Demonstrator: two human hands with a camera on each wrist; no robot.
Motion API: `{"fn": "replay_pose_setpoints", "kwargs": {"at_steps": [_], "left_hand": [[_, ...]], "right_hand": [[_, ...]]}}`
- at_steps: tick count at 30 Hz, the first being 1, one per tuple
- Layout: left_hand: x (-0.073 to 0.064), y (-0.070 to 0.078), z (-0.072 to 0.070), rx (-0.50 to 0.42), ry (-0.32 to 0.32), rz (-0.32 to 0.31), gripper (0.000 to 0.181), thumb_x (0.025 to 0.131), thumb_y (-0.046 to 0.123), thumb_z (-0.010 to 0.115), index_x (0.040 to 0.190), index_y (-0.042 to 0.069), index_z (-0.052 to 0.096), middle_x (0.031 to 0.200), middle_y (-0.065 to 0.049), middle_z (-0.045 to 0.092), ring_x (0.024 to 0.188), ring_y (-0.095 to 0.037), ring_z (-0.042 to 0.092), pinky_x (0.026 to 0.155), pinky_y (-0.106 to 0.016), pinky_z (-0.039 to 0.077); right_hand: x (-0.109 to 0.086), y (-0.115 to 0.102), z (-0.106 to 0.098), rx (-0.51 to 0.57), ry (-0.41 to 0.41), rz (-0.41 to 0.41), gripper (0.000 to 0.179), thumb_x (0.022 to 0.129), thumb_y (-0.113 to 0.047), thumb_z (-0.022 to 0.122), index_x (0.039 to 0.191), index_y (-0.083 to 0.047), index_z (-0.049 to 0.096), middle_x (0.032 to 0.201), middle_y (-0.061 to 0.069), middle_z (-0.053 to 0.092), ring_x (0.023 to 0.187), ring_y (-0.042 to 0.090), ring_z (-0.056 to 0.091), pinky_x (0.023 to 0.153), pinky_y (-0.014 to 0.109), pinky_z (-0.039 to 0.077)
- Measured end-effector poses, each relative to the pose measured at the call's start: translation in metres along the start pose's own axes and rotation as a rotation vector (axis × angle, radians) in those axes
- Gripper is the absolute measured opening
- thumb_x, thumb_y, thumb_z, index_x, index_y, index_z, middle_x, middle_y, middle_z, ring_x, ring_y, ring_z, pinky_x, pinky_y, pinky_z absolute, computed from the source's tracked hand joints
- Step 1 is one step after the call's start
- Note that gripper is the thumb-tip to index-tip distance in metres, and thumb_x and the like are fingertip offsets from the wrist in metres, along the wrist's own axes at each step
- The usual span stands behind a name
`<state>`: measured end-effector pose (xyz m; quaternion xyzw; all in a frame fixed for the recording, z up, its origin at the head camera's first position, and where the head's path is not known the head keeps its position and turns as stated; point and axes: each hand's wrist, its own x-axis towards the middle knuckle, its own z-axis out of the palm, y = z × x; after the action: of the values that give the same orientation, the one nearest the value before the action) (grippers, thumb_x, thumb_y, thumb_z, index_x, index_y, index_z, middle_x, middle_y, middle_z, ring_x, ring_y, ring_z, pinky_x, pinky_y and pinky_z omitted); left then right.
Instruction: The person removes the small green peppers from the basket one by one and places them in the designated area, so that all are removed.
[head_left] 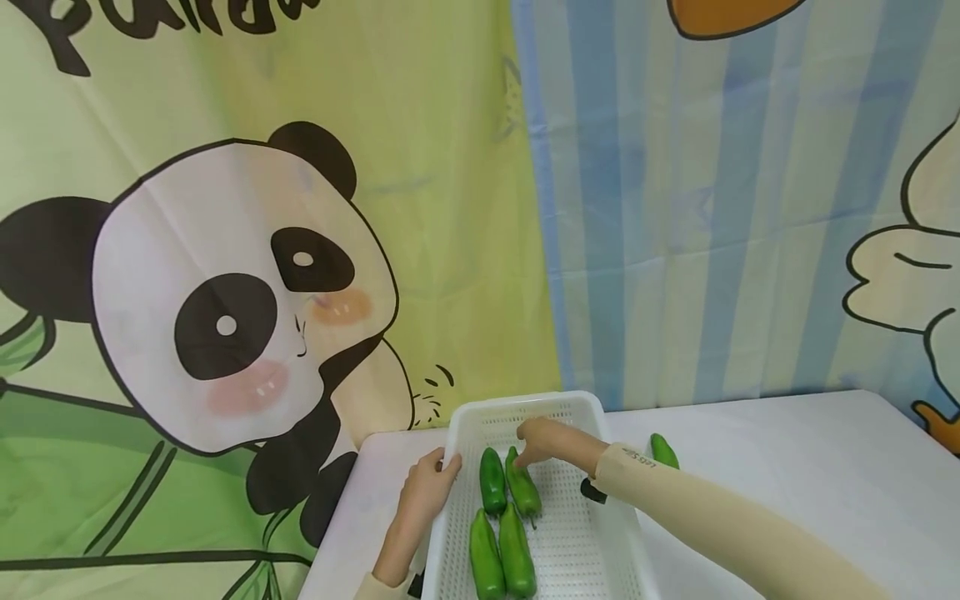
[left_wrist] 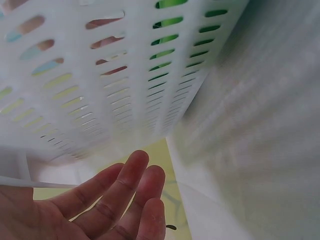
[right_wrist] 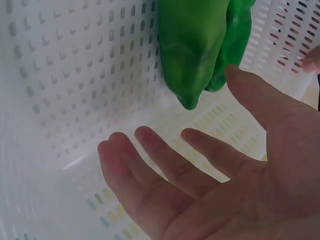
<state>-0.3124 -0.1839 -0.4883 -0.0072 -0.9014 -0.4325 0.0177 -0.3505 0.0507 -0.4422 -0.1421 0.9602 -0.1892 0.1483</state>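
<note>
A white perforated plastic basket (head_left: 573, 537) holds several green peppers. At its left rim is my left hand (head_left: 427, 487), the thumb over the edge and the fingers outside. In the left wrist view those fingers (left_wrist: 120, 197) extend along the outer wall, below the rim. My right hand (head_left: 551, 442) is inside the basket, above the far end of one green pepper (head_left: 525, 492). Its fingers are spread and relaxed in the right wrist view, with the thumb tip right at two peppers (right_wrist: 192, 55) and nothing gripped. Beside that pepper lies a darker one (head_left: 492, 482); a pair (head_left: 516, 554) lies nearer me.
Another green pepper (head_left: 663, 451) lies on the white table (head_left: 810, 467) right of the basket, partly behind my right sleeve (head_left: 705, 517). Behind the table hangs a printed curtain (head_left: 457, 208) with a panda, close to the basket's far end.
</note>
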Motion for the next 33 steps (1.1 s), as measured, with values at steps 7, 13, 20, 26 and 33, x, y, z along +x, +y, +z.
{"fn": "replay_pose_setpoints", "kwargs": {"at_steps": [7, 13, 20, 26, 33], "left_hand": [[0.001, 0.001, 0.002, 0.001, 0.001, 0.012, 0.047, 0.101, 0.041, 0.056, 0.137, 0.01, 0.061, 0.095, -0.014, 0.074, 0.06, -0.018, 0.069, 0.044, -0.029, 0.054], [0.002, 0.0, 0.001, 0.01, 0.001, 0.016, 0.047, 0.101, 0.042, 0.056, 0.136, 0.011, 0.062, 0.095, -0.013, 0.074, 0.06, -0.017, 0.068, 0.045, -0.03, 0.054], [0.003, 0.0, 0.0, 0.023, 0.004, 0.008, 0.046, 0.101, 0.041, 0.056, 0.136, 0.013, 0.062, 0.099, -0.016, 0.074, 0.061, -0.018, 0.068, 0.047, -0.031, 0.054], [0.001, -0.001, 0.001, 0.021, 0.0, 0.007, 0.046, 0.102, 0.041, 0.055, 0.137, 0.012, 0.061, 0.1, -0.017, 0.074, 0.062, -0.019, 0.07, 0.047, -0.031, 0.055], [0.001, -0.002, 0.002, 0.025, 0.002, 0.001, 0.046, 0.102, 0.042, 0.055, 0.135, 0.011, 0.062, 0.1, -0.016, 0.074, 0.063, -0.02, 0.07, 0.047, -0.031, 0.055]], "right_hand": [[0.002, -0.002, 0.011, -0.054, 0.041, 0.001, 0.054, 0.085, -0.037, 0.08, 0.126, -0.004, 0.066, 0.122, 0.012, 0.069, 0.109, 0.031, 0.066, 0.091, 0.048, 0.056], [0.002, -0.003, 0.013, -0.034, 0.053, 0.006, 0.056, 0.084, -0.039, 0.081, 0.126, -0.005, 0.066, 0.121, 0.013, 0.068, 0.107, 0.032, 0.066, 0.089, 0.048, 0.056], [0.003, -0.007, 0.017, -0.009, 0.081, -0.039, 0.029, 0.083, -0.033, 0.082, 0.082, -0.011, 0.063, 0.074, 0.002, 0.057, 0.063, 0.016, 0.048, 0.058, 0.033, 0.04], [0.004, -0.014, 0.024, -0.03, 0.135, -0.066, 0.032, 0.08, -0.025, 0.08, 0.07, -0.014, 0.052, 0.064, -0.001, 0.047, 0.058, 0.014, 0.041, 0.053, 0.029, 0.033], [0.009, -0.017, 0.028, -0.079, 0.144, -0.024, 0.027, 0.083, -0.024, 0.077, 0.073, -0.014, 0.055, 0.066, 0.001, 0.051, 0.058, 0.016, 0.044, 0.054, 0.032, 0.035]]}}
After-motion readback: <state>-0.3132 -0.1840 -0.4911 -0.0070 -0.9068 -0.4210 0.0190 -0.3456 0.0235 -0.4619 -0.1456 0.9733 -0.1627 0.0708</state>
